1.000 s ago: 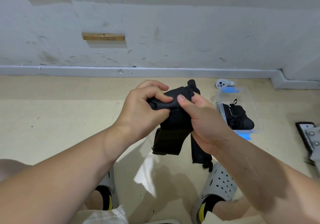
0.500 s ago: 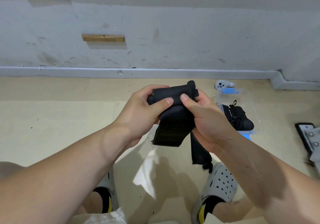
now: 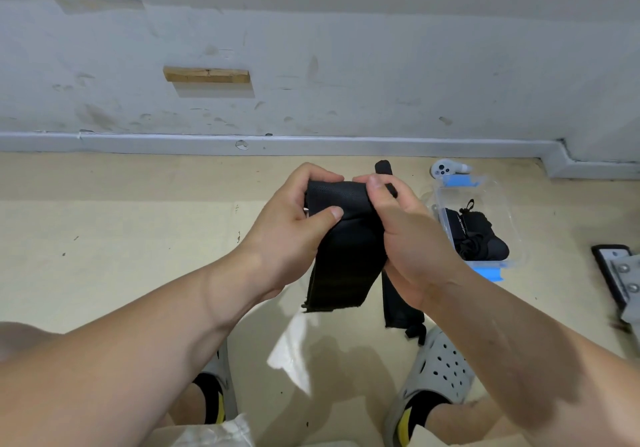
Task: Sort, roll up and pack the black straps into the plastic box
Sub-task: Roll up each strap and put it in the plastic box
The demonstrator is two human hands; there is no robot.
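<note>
Strap (image 3: 343, 259) held in air, left of box (image 3: 485, 193). Left hand (image 3: 291, 235) fingers curled round top fold, thumb pressing front. Right hand (image 3: 405, 235) pinches same fold on box side, likely to start tight roll. Lower ends hang loose. Rolled straps (image 3: 478, 235) lie inside box.

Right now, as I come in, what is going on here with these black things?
A person is working on a black strap, held up over the floor with both hands. The left hand and the right hand grip its upper part, where it is folded or partly rolled, and the loose ends hang down. To the right, on the floor, stands the open plastic box with a black bundle already inside. The strap in the hands is not yet packed.
</note>
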